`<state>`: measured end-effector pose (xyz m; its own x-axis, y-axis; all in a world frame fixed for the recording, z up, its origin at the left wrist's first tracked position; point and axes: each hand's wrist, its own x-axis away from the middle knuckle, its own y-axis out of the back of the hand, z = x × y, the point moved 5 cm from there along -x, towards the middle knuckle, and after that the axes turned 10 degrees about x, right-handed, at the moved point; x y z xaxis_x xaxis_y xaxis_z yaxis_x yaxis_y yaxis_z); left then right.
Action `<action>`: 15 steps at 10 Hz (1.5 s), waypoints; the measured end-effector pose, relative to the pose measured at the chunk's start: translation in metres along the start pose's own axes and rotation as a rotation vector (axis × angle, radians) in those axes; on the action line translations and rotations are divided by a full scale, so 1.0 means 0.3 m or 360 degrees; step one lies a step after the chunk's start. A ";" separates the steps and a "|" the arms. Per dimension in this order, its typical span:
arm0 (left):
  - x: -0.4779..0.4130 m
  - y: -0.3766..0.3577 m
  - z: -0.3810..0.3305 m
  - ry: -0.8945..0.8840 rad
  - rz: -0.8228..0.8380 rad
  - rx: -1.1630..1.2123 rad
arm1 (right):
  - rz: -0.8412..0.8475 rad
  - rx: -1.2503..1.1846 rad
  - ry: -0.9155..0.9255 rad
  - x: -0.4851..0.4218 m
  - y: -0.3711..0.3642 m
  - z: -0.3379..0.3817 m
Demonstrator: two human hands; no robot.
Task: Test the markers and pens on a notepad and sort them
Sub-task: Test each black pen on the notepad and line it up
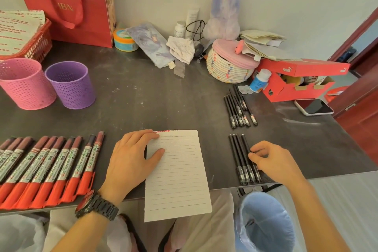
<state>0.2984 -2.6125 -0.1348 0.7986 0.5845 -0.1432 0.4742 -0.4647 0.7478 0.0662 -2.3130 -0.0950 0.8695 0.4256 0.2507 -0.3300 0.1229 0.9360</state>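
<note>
A lined notepad lies at the table's front edge, hanging a little over it. My left hand rests flat on the pad's left side, fingers spread. Right of the pad lies a near group of several black pens; the fingertips of my right hand touch the rightmost pen there without lifting it. A second group of black pens lies further back. A row of several red-capped markers lines the front left.
A pink perforated cup and a purple one stand at the left. A red shoebox, a phone and a woven basket crowd the back right. A blue-lined bin sits below the table edge.
</note>
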 end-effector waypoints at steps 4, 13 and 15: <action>0.001 0.011 -0.019 0.0029 0.0031 0.0028 | 0.0012 -0.0008 0.0008 -0.002 -0.007 0.003; 0.008 0.007 -0.004 -0.0024 -0.0008 0.0094 | -0.0302 0.0735 -0.0064 -0.335 0.071 0.358; 0.012 0.009 -0.001 -0.0050 -0.0043 0.0107 | -0.0280 0.0719 -0.0155 -0.370 0.058 0.378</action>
<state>0.3024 -2.6114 -0.1331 0.7958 0.5770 -0.1839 0.5188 -0.4929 0.6985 0.0056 -2.4597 -0.0784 0.9352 0.3448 0.0811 -0.0017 -0.2247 0.9744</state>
